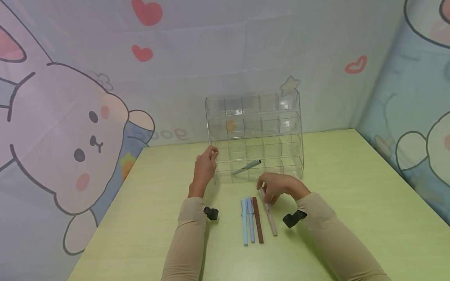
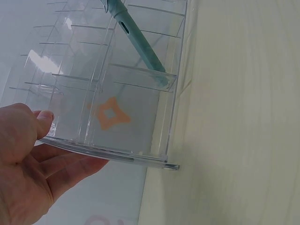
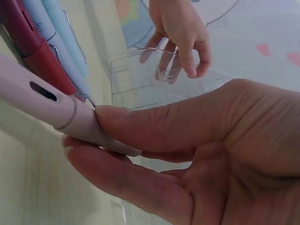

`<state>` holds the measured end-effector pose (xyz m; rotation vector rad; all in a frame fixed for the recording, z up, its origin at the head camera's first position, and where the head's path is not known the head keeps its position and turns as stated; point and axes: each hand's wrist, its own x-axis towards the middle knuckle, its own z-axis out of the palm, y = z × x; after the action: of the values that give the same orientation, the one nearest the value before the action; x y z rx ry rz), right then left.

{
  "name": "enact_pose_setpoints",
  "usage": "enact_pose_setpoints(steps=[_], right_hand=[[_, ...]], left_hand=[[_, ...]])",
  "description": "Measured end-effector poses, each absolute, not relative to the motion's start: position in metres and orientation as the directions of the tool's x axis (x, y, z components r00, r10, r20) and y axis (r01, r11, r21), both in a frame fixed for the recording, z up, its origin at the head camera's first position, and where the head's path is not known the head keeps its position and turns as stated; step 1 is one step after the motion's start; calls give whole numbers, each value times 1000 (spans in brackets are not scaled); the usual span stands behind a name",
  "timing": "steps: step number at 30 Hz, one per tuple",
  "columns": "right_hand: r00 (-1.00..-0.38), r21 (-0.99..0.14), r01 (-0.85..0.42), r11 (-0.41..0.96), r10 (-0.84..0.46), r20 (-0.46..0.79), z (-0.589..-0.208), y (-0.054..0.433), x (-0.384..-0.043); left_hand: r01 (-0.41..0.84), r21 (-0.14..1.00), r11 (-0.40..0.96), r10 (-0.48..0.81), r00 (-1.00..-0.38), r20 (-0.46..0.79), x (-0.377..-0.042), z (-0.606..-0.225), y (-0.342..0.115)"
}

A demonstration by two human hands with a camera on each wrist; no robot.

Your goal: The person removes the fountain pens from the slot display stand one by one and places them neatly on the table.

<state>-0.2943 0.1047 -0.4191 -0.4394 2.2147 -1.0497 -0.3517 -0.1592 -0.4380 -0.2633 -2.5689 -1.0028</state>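
My left hand (image 1: 205,168) grips the left side panel of a clear tiered pen rack (image 1: 255,160), with the thumb inside and the fingers behind the panel in the left wrist view. A green pen (image 1: 247,167) leans in the bottom tier of the rack. In front of it, my right hand (image 1: 279,185) pinches the cap end of a pale pink pen (image 3: 35,91) between thumb and fingers. The pink pen's other end points toward me. Beside it on the table lie a brown-red pen (image 1: 258,220), a lavender pen (image 1: 250,220) and a light blue pen (image 1: 245,222).
The rack stands at the back of the pale yellow-green table (image 1: 140,234), close to a cloth backdrop (image 1: 175,86) printed with cartoon figures and hearts. Dark wrist cameras sit at both cuffs.
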Motion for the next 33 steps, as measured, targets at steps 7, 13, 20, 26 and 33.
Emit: enact_pose_setpoints(steps=[7,13,20,26,33], right_hand=[[-740,-769,-11,639,-522,-424,-424,97,-291],[-740,-723,-73,687,-523,-422,-428,94,-290],[-736,-685,-135,716,-536,-414,-431,91,-289],[-726,-653,-186,734,-551,-413,-432,89,-288],[-723,-656,-174,734,-548,-421,-434,88,-289]], left_hand=[[298,619,727,32,-915,403,-351,-437,-159],[307,618,724,37,-911,410,-351,-436,-159],[313,619,720,40,-909,415,-350,-437,-159],[313,619,721,38,-909,415,-350,-436,-159],[312,621,719,39,-911,411,-351,-437,-158]])
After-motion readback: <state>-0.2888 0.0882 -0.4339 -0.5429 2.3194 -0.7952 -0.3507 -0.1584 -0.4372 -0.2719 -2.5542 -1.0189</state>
